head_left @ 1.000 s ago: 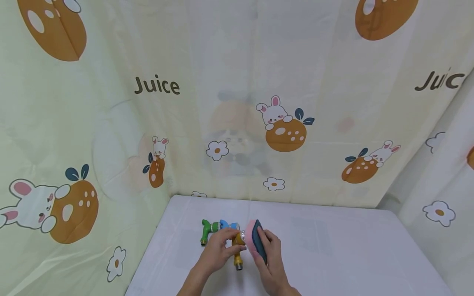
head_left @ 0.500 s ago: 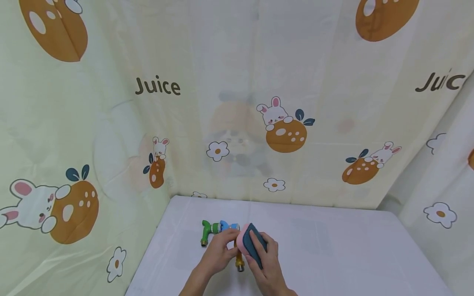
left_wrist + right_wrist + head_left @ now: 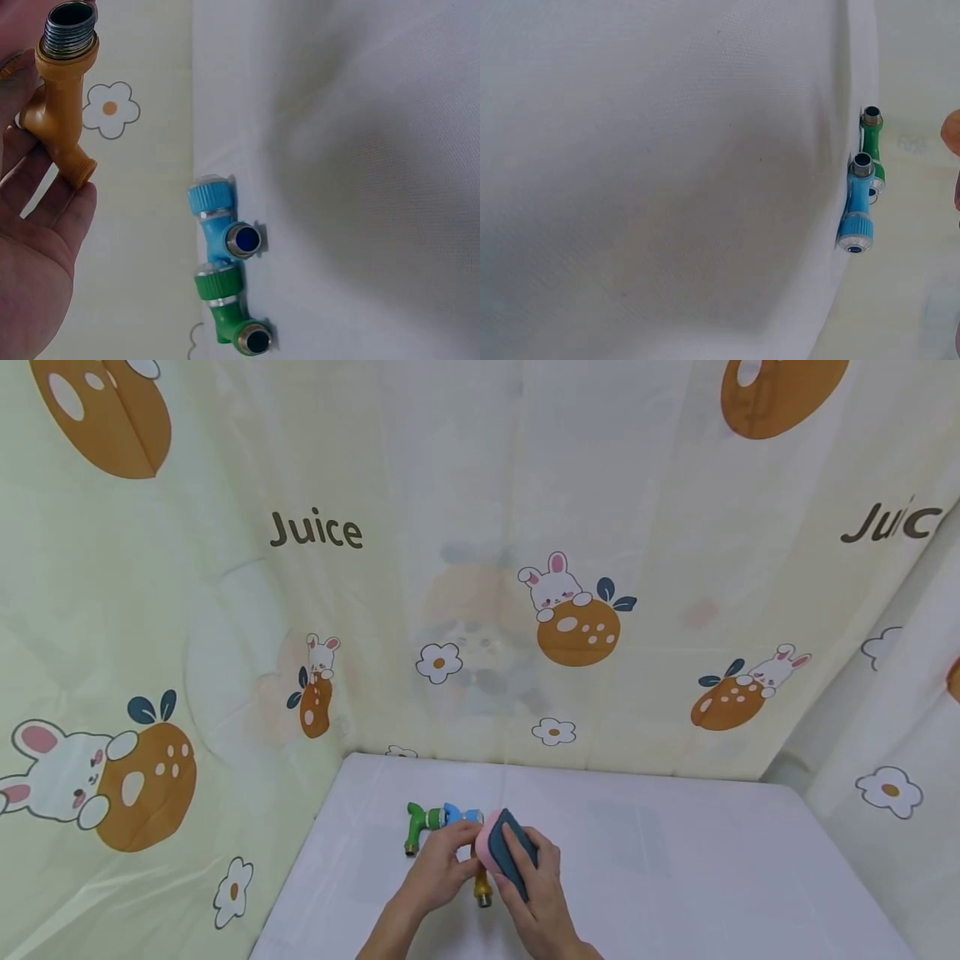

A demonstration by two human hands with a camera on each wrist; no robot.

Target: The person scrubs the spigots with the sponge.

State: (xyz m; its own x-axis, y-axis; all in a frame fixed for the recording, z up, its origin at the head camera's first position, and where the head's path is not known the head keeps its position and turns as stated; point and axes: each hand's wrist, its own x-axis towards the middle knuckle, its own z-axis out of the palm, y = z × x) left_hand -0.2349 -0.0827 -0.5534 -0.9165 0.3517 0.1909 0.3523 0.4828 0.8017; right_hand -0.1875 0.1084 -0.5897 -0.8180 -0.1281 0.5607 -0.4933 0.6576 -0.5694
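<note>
My left hand (image 3: 441,870) grips an orange Y-shaped pipe fitting (image 3: 482,888) above the table. In the left wrist view, the open threaded metal end of this fitting (image 3: 64,105) points up, and fingers curl behind its body. My right hand (image 3: 542,893) holds a sponge (image 3: 501,857), pink on one side and dark blue-green on the other. Its pink side lies against the upper part of the fitting and hides it in the head view. Just a fingertip of the right hand (image 3: 951,133) shows at the edge of the right wrist view.
Behind the left hand, a blue fitting (image 3: 468,815) and a green fitting (image 3: 415,832) of like shape lie side by side on the white-covered table (image 3: 675,860). A printed curtain (image 3: 645,527) hangs behind and at both sides.
The sponge has moved left onto the orange fitting and turned, so more of its dark face shows. Over the last half second the hands have barely moved.
</note>
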